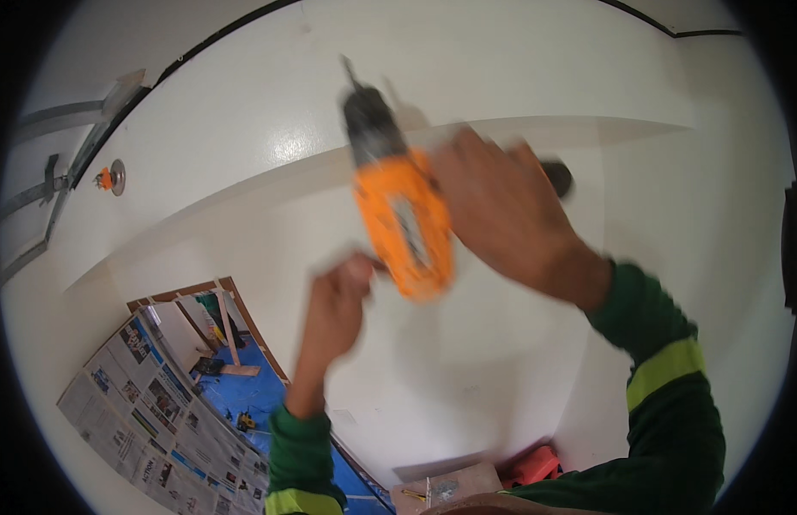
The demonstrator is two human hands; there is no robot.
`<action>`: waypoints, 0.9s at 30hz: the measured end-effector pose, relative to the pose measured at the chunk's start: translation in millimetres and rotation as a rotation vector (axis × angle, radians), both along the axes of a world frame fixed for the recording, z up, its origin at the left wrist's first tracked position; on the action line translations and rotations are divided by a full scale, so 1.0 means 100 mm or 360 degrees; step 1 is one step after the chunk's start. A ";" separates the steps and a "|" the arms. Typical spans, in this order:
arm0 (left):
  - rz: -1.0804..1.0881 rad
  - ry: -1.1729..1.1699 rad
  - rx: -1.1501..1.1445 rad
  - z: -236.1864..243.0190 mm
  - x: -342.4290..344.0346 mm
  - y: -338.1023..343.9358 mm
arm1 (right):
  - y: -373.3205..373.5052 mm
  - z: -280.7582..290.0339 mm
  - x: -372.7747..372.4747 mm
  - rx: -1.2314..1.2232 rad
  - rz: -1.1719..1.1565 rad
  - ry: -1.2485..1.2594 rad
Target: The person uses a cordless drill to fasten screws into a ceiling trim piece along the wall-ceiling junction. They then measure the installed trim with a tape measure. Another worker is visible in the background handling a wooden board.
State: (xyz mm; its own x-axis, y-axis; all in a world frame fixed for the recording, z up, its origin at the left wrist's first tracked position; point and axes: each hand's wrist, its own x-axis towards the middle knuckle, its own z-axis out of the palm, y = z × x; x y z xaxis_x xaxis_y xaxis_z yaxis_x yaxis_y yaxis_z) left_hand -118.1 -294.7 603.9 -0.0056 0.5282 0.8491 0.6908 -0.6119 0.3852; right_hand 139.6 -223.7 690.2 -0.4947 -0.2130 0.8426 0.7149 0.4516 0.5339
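Drill (405,225), wrapped tight in right hand (501,206)! Likely heavy, rigid, best held by handle; blurred left hand (334,309), pinch untellable.

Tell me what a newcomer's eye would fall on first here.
The bright orange and black power drill in the upper middle, its bit pointing up, held by the right hand, with the left hand close to its rear end. Next, at lower left, the newspaper sheets and the vivid blue floor covering stand out against the white wall.
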 end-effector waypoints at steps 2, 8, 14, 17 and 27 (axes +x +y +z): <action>-0.0128 -0.0368 -0.0616 -1.25 0.02 0.14 | -0.06 -0.61 0.36 -0.0506 0.0123 -0.0096; -0.0457 -0.2678 -0.2156 -4.94 0.61 0.29 | 0.08 -2.43 0.81 -0.1805 0.0852 0.0145; -0.0663 -0.3370 -0.1752 -5.90 0.91 -0.16 | 0.20 -4.27 1.02 -0.2669 0.1231 0.0240; -0.0700 -0.3410 -0.1657 -5.62 1.02 -0.02 | 0.23 -4.73 1.18 -0.2869 0.0982 0.0072; -0.0847 -0.3238 -0.1744 -5.10 1.32 0.51 | 0.40 -4.08 1.58 -0.3193 0.1012 -0.0127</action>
